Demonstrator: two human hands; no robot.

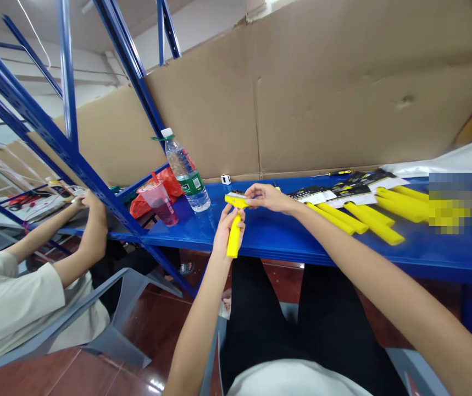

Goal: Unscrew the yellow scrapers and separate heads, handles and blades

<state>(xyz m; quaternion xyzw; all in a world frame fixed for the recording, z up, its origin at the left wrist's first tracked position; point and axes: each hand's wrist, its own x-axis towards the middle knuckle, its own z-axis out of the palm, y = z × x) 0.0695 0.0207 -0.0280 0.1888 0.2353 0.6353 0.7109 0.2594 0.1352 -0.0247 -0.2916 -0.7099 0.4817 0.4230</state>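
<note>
A yellow scraper (234, 237) with a wide flat head is held up over the front edge of the blue table. My left hand (222, 231) wraps round its handle, which points down toward my lap. At the head's right end, the fingers of my right hand (265, 198) are pinched against the scraper. A dark and pale strip shows along the head's top edge, too small to make out. To the right of my right forearm lie several yellow handles (373, 220) and black-and-white printed cards (343, 193).
Left on the blue table (277, 234) stand a water bottle (188, 175) and a cup of red drink (159, 203) beside a red plastic bag (170, 184). A yellow-black screwdriver (340, 172) lies near the cardboard wall (322, 93). Another person (33, 302) sits at far left, beyond blue frame posts.
</note>
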